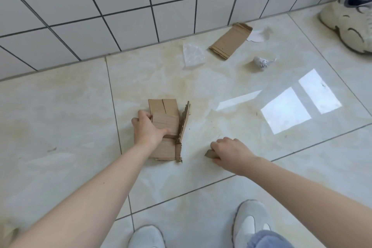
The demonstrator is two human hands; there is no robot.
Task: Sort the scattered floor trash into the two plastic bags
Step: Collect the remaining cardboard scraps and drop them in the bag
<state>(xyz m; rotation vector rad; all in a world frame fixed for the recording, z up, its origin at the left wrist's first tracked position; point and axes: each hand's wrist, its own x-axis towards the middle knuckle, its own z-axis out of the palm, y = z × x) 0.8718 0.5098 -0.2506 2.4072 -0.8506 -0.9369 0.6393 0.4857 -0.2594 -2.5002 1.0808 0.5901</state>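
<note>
My left hand [148, 129] grips a large torn cardboard piece [167, 116] that lies on the floor at the centre, with one ragged flap standing up on its right side. To its right, my right hand [231, 152] closes on a small cardboard scrap [209, 154] resting on the tile. Farther off near the wall lie a flat cardboard strip [230, 40], a clear plastic wrapper [193, 56], a crumpled white paper ball [261, 62] and a white paper scrap [256, 36]. No plastic bag is in view.
A white tiled wall [120, 6] borders the glossy floor at the back. A large cream sneaker [350, 22] sits at the upper right. My own two grey shoes [251, 221] stand at the bottom edge.
</note>
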